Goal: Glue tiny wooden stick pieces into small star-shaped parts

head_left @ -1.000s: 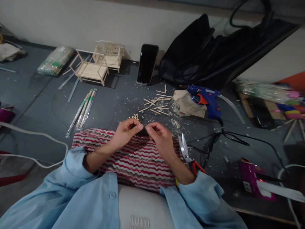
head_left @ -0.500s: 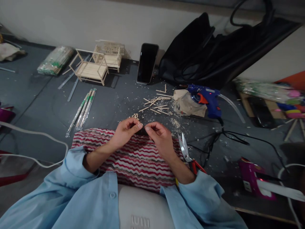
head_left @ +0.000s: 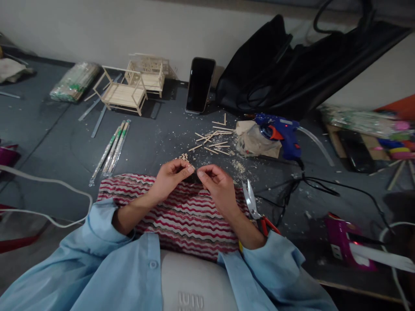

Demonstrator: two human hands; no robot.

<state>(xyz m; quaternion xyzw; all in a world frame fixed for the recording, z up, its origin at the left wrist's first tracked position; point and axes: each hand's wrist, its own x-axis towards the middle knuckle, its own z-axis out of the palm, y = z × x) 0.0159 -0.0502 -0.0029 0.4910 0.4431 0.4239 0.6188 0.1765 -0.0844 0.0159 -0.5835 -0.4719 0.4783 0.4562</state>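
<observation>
My left hand [head_left: 171, 178] and my right hand [head_left: 218, 186] are close together above the far edge of a striped cloth [head_left: 191, 216]. Thumb and forefinger of each are pinched. Whatever they hold is too small to make out, and the fingertips almost meet. Just beyond the left fingers lies a small heap of cut wood bits [head_left: 184, 157]. Several thin wooden sticks [head_left: 210, 137] are scattered farther back. To the right of my right hand, snips with orange handles [head_left: 251, 201] rest partly on the cloth, half covered by my forearm.
A blue glue gun [head_left: 282, 129] lies by a plastic-wrapped bundle, its black cable running right. Small wooden chair models [head_left: 125, 95] stand at the back left near wrapped stick packs [head_left: 115, 147]. A phone [head_left: 200, 85] leans on the wall beside a black bag [head_left: 259, 73].
</observation>
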